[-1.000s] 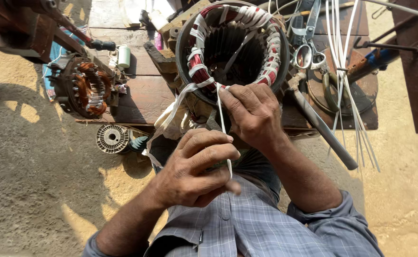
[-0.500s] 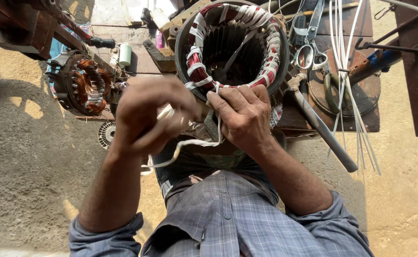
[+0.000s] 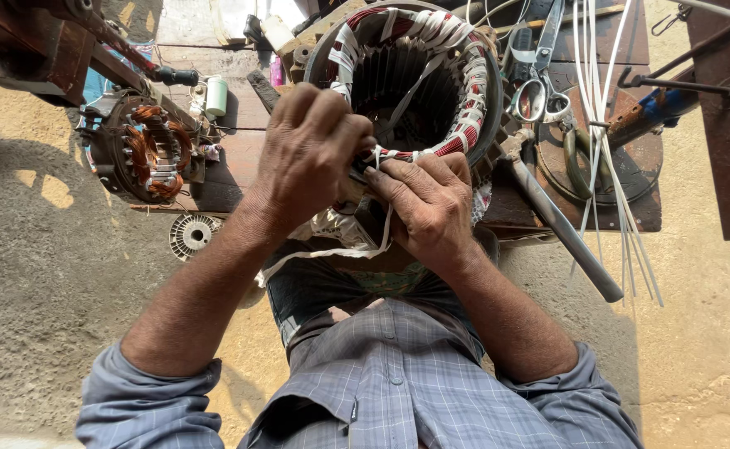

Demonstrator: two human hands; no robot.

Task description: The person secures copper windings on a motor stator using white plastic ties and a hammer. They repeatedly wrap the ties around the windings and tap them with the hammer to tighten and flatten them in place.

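Note:
A large round motor stator, its red windings bound with white tape, stands on a low wooden platform. Both hands meet at its near rim. My left hand pinches the white binding tape at the winding. My right hand grips the same tape beside it, and the loose end hangs down toward my lap.
A smaller stator with copper windings sits at the left. Scissors, a metal rod, white strips and a small ribbed disc lie around. Sandy ground surrounds the platform.
My left hand rose from my lap to the stator rim and joined the right hand on the tape. The right hand stayed at the winding.

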